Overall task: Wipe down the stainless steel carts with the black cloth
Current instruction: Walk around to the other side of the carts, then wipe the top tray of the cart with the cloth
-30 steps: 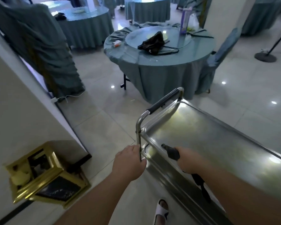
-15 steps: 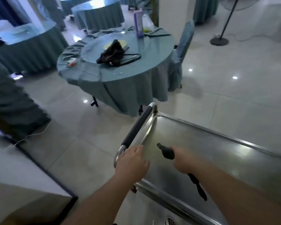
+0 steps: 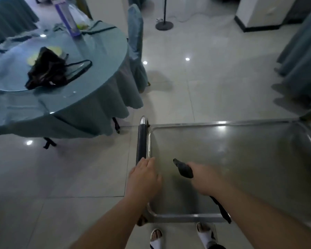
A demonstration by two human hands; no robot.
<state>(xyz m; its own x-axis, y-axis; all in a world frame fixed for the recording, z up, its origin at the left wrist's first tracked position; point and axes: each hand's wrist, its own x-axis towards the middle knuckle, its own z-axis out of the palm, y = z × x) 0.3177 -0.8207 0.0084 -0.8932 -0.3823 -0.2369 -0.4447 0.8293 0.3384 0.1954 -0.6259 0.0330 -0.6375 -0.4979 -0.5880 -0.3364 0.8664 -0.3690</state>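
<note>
Left hand (image 3: 143, 178) curled over cart handle (image 3: 141, 141). Right hand (image 3: 204, 177) gripping black cloth (image 3: 184, 169), knuckles up, above steel cart top (image 3: 241, 159).

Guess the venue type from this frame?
Likely a banquet hall or restaurant dining room: a round table draped in teal cloth with a glass turntable, a fabric-covered chair, polished tile floor, and a stainless steel cart being wiped.

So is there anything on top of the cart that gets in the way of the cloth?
Nothing visible does. The right hand grips the black cloth right over the cart's top tray, and the steel ahead of it shows only reflections. The left hand rests at the handle, off to the side.
</note>
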